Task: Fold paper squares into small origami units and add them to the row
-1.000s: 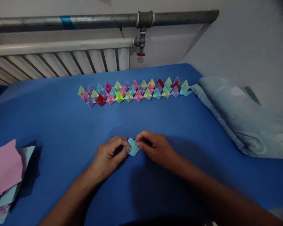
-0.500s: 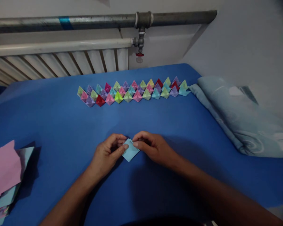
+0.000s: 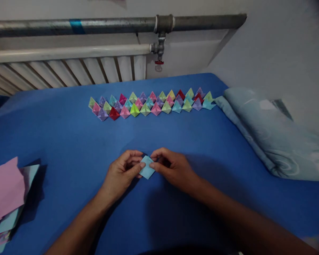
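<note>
A small light-blue folded paper (image 3: 147,170), diamond-shaped with one corner toward me, is held between both hands just above the blue surface (image 3: 127,219). My left hand (image 3: 124,166) pinches its left corner, thumb on top and fingers behind. At the right corner, my right hand (image 3: 172,166) grips it the same way, its thumb pressed on the upper right edge. Beyond the hands stand rows of colourful folded paper boats (image 3: 145,109) in green, pink, purple, blue and red, set close together.
On the left lies a stack of coloured paper sheets (image 3: 6,187), pink on top. A folded light-blue blanket (image 3: 266,141) rests at the right by the wall. Behind the surface are a white radiator (image 3: 90,69), a metal pipe (image 3: 117,25) and a red-handled valve (image 3: 159,62).
The right thumb has slid slightly inward over the paper's right corner, and the slit near its top edge no longer shows. The view has shifted a little.
</note>
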### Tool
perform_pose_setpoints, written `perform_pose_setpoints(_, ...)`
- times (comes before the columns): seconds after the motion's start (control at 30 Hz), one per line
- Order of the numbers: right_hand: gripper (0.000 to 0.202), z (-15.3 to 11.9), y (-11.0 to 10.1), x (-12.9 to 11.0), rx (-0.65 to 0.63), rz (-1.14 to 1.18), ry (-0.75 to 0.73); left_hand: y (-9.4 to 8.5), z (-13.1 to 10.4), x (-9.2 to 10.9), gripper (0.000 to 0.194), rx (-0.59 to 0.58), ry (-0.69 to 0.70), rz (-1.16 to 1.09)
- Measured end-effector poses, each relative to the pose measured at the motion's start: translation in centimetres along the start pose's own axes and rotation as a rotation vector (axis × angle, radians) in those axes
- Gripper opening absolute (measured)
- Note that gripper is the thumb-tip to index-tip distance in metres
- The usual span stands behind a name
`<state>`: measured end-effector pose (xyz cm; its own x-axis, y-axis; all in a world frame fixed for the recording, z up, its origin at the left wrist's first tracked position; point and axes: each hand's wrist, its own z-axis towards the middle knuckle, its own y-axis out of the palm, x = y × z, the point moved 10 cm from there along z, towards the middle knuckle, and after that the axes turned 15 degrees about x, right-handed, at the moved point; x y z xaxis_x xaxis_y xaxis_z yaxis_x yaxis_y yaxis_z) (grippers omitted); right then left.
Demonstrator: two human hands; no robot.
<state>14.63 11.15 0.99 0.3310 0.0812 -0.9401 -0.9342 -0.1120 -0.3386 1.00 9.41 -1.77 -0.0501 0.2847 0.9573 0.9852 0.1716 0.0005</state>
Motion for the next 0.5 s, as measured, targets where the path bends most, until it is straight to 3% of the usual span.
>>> perform_pose_setpoints(0.13, 0.007, 0.03, -0.22, 0.29, 0.023, 0.002, 0.036, 0.22, 0.0, -0.14, 0.031, -0.007, -0.027, -0.041)
perform_pose_setpoints(0.5, 0.007, 0.34, -0.17, -0.41, 0.021, -0.082, -0.114, 0.35, 0.13, -0.76, 0.03, -0.034, -0.093, -0.093)
